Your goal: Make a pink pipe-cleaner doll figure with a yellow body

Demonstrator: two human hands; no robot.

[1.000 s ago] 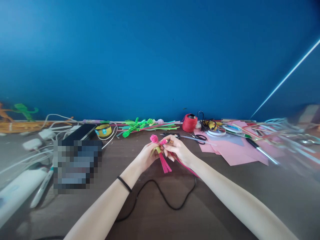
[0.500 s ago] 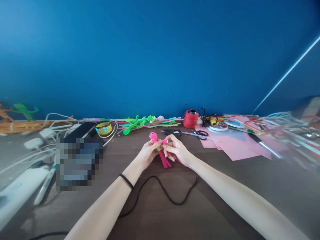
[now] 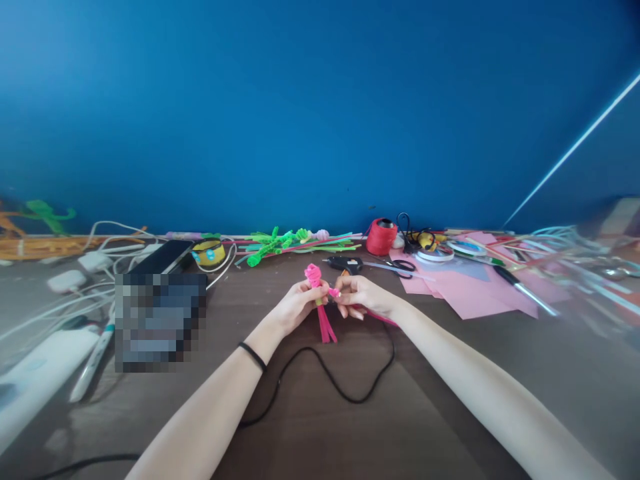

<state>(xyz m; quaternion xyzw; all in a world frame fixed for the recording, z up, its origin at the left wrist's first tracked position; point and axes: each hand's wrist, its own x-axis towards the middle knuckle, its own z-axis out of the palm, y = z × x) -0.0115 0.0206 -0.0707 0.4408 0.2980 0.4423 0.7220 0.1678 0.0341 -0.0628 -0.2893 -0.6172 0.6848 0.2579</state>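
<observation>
Between my hands is a pink pipe-cleaner figure [image 3: 313, 275] with a coiled top, a yellowish band at its middle and several pink strands hanging below. My left hand [image 3: 299, 305] pinches it around the middle. My right hand [image 3: 361, 297] has its fingers closed on a short pink piece [image 3: 335, 293] at the figure's right side. A long pink strand [image 3: 383, 319] runs out beneath my right hand towards the wrist. Both hands are above the dark table [image 3: 345, 440].
A black glue gun [image 3: 345, 265] lies just behind my hands, with scissors [image 3: 403, 269], a red thread spool [image 3: 381, 237] and pink paper [image 3: 480, 293] to the right. Green pipe cleaners [image 3: 270, 248] lie along the wall. A black cord [image 3: 350, 400] curves in front; phones and white cables are left.
The pink figure has turned more upright and shifted slightly right. My right hand has moved a little right, and the long pink strand beneath it now shows more.
</observation>
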